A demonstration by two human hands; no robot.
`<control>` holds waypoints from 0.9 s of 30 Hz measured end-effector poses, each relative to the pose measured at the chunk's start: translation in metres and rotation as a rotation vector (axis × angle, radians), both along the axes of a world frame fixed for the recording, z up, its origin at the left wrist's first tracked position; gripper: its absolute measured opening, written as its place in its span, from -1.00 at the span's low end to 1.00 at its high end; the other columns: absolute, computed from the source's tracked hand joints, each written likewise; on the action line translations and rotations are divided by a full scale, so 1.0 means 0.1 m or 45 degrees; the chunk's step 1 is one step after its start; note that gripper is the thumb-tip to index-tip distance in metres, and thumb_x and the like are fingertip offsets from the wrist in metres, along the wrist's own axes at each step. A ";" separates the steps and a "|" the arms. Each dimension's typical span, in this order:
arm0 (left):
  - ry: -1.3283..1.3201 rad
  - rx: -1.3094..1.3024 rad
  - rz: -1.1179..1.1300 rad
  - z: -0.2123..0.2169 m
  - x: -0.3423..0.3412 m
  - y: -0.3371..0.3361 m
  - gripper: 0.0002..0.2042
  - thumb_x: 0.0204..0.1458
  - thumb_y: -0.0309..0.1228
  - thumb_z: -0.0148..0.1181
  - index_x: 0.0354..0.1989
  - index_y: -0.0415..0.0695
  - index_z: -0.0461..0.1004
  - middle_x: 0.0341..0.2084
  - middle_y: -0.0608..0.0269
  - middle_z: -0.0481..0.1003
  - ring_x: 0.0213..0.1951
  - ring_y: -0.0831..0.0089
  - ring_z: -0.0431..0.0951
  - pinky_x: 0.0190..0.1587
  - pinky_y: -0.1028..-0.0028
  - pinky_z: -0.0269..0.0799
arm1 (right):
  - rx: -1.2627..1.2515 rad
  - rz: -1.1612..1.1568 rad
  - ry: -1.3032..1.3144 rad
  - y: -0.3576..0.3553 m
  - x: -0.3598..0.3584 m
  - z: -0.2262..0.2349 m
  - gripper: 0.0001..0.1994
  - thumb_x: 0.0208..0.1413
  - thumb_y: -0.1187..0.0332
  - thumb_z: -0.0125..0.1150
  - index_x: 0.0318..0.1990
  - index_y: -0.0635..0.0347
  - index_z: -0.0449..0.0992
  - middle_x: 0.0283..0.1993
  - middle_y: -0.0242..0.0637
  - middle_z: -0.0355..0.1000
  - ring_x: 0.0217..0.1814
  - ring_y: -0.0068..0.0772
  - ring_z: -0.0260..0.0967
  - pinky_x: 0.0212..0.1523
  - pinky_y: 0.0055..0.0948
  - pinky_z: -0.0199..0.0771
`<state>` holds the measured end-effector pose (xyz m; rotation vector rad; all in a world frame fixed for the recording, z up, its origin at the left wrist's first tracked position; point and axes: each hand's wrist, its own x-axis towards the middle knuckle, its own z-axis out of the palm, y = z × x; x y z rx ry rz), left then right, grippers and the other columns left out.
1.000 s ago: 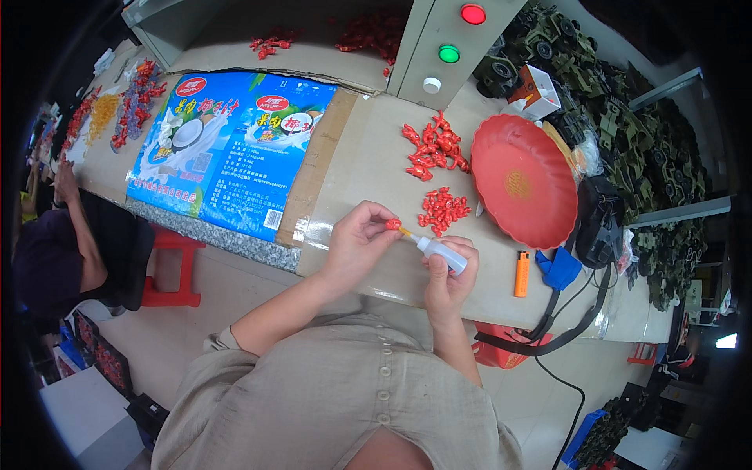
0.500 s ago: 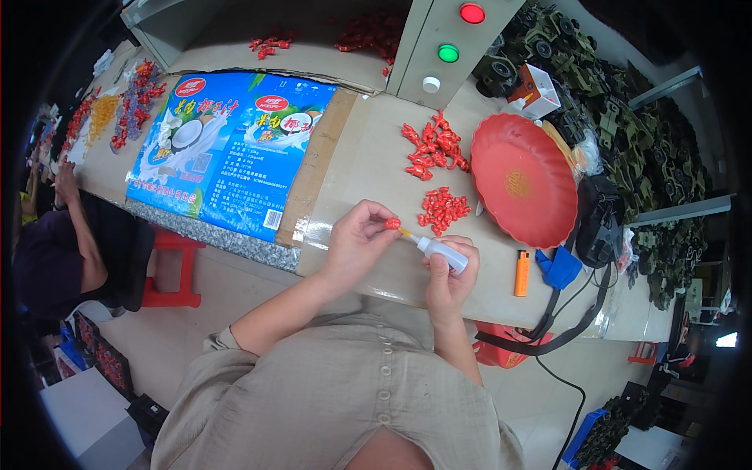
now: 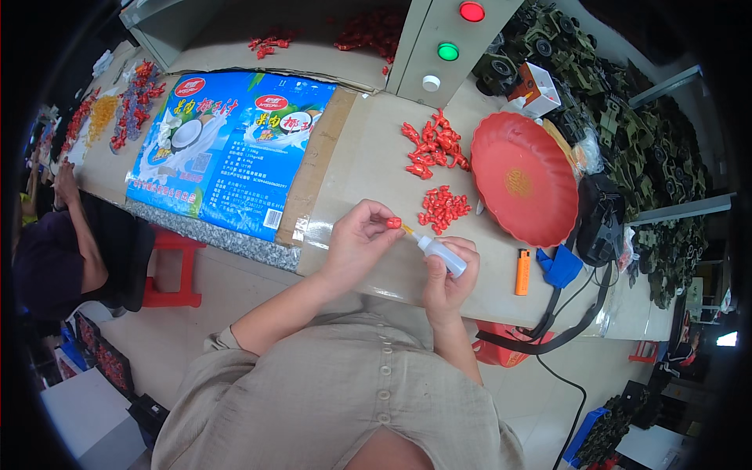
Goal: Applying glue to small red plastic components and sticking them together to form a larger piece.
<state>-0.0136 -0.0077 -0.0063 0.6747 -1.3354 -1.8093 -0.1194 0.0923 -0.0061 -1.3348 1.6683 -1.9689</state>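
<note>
Between thumb and fingertips, my left hand point(image 3: 356, 239) pinches a small red plastic piece point(image 3: 393, 223). My right hand point(image 3: 453, 276) is wrapped round a small white squeeze bottle point(image 3: 443, 257) with a thin yellowish nozzle point(image 3: 409, 230). The bottle is tilted, its nozzle tip at or very close to the red piece; whether they touch I cannot tell. Past my hands on the table lies a heap of small rounded red pieces point(image 3: 444, 209). Farther off is a pile of larger red figure-like parts point(image 3: 435, 146).
A red scalloped bowl point(image 3: 501, 141) stands right of the piles. Nearer are an orange lighter point(image 3: 522, 272) and a black strap point(image 3: 540, 333). Blue printed cardboard point(image 3: 227, 157) covers the table's left. A grey post with buttons point(image 3: 446, 78) rises behind. A person point(image 3: 59, 251) sits far left.
My right hand and the bottle have shifted slightly, and the nozzle has drawn a little to the right. My left hand keeps its pinch, almost unmoved.
</note>
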 end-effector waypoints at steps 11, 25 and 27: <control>-0.032 -0.012 -0.019 0.01 0.02 0.00 -0.80 -0.13 -0.71 0.05 -0.32 -0.27 0.24 -0.39 0.26 0.34 -0.29 0.60 0.40 -0.18 0.64 0.37 | 0.025 -0.045 0.139 -0.02 -0.02 -0.02 -0.76 0.03 0.37 0.01 -0.24 0.32 0.16 -0.21 -0.14 0.17 -0.44 -0.58 0.24 -0.45 -0.68 0.31; -0.049 0.149 -0.333 0.16 0.05 0.05 -0.77 -0.13 -0.64 0.10 -0.25 -0.25 0.29 -0.43 0.27 0.39 -0.36 0.59 0.44 -0.36 0.64 0.39 | -0.206 0.321 -1.699 -0.24 0.04 0.15 -0.73 0.11 0.14 -0.13 -0.25 0.17 0.27 -0.37 -0.36 0.29 -0.47 -0.56 0.17 -0.48 -0.56 0.24; 0.003 0.140 -0.317 0.18 0.06 0.06 -0.76 -0.12 -0.61 0.09 -0.22 -0.27 0.34 -0.46 0.25 0.43 -0.38 0.56 0.46 -0.38 0.61 0.39 | -0.215 0.363 -1.671 -0.24 0.02 0.10 -0.73 0.11 0.15 -0.13 -0.25 0.17 0.27 -0.38 -0.36 0.29 -0.47 -0.55 0.18 -0.47 -0.56 0.26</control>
